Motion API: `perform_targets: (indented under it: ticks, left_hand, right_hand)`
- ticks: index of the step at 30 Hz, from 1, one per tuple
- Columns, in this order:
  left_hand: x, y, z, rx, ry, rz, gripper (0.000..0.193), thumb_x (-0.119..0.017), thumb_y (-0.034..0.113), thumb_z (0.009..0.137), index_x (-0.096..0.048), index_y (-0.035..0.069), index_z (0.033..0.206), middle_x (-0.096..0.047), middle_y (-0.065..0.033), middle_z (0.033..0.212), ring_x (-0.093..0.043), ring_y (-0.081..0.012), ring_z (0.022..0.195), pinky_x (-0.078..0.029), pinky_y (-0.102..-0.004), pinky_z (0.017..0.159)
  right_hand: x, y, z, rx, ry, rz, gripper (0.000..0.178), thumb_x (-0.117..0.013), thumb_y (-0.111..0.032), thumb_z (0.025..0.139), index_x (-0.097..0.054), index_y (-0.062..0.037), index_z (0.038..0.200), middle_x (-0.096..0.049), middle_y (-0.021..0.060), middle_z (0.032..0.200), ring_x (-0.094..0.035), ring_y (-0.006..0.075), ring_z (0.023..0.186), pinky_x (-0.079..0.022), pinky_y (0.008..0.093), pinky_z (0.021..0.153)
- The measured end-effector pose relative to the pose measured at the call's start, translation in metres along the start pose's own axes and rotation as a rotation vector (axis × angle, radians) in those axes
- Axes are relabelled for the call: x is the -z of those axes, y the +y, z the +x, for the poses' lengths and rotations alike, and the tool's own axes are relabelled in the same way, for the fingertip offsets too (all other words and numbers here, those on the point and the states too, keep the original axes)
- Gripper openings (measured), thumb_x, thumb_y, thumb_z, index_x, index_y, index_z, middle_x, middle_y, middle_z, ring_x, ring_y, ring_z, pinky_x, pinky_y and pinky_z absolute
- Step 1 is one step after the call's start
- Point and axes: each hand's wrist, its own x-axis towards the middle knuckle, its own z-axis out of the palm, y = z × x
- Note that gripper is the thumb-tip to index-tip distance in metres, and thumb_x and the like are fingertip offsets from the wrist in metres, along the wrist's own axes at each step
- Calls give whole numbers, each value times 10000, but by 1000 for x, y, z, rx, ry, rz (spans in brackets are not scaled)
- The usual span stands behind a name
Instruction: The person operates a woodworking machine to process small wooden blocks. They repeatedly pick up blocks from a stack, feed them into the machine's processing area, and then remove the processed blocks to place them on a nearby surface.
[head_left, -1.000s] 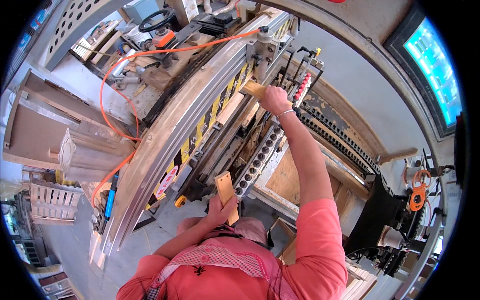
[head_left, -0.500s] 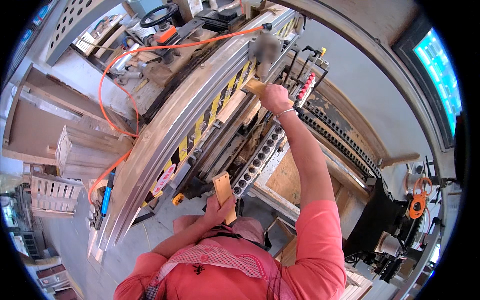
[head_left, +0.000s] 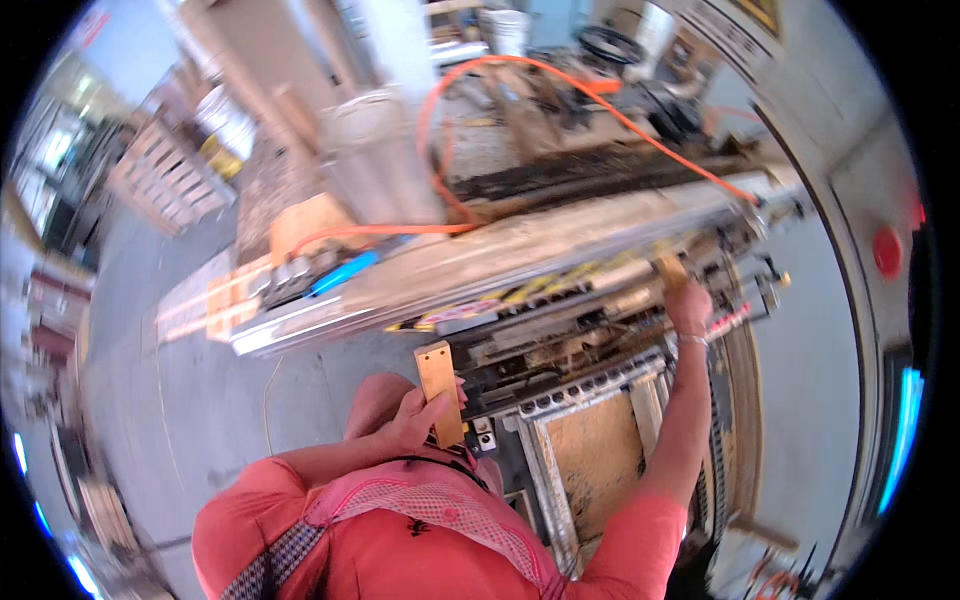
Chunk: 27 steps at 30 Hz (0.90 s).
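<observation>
Now clutching drilled wood block [head_left: 437, 380] w/ L hand [head_left: 416, 420], just above checked apron [head_left: 430, 503]; w/ R hand [head_left: 688, 306], well apart, gripping nr end of 2nd wood pc [head_left: 671, 268] by machine beam [head_left: 540, 240] (contact: can't tell, blur). Prob. best: hold pc flat, steady wrist, keep fingers clear of beam.

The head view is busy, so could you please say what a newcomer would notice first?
Probably the orange hose, looping across the upper middle. Next, perhaps, the wooden block with two dark holes, held in the left hand at lower centre. A bright blue object lies left of centre.
</observation>
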Motion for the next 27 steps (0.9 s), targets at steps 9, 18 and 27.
perform_targets:
  ticks: [9,18,27]
  left_hand:
    - [117,-8,-67,-57,729,-66,245,-486,154,902,-484,16,1104,-553,-52,934,-539,-133,809,-463,-281,734]
    - [317,48,-13,-207,986,160,386,-487,369,909,-568,3,997,-554,-25,834,-484,-91,743,-423,-252,676]
    - [441,19,108,-81,822,-168,334,-522,289,895,-582,26,1092,-595,-18,900,-539,-103,809,-452,-273,711]
  right_hand:
    - [3,-12,-3,-42,-16,-60,398,-607,-386,729,-634,-4,838,-632,237,864,-617,379,840,-494,473,731]
    - [1,-29,-48,-13,287,-157,449,-679,-303,738,-567,-24,1072,-572,202,1069,-575,370,922,-495,462,709]
    - [18,-64,-213,-21,-18,-51,259,-665,-276,731,-610,-33,799,-589,192,695,-582,381,665,-450,454,589]
